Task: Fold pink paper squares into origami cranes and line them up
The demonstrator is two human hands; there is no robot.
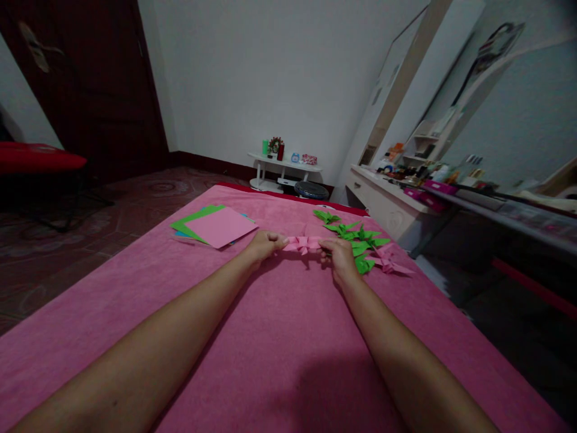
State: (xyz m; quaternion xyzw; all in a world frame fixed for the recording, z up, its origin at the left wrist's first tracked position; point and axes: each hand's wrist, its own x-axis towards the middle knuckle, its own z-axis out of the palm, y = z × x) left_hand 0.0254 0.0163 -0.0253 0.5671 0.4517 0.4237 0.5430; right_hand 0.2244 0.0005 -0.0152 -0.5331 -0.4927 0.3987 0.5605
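Note:
Both my arms reach out over a pink cloth-covered surface (270, 337). My left hand (264, 245) and my right hand (339, 255) each pinch one end of a folded pink paper piece (303, 243), held between them just above the cloth. Fingers of both hands are closed on it. Right of my right hand lie several folded green paper figures (356, 236) and a folded pink paper figure (388, 261).
A stack of flat paper sheets, pink on top of green and blue (216, 226), lies at the left. Beyond the surface stand a small white table with items (283, 163) and a cluttered dresser with a mirror (406, 180). A dark door (90, 84) and red seat (36, 157) are at far left.

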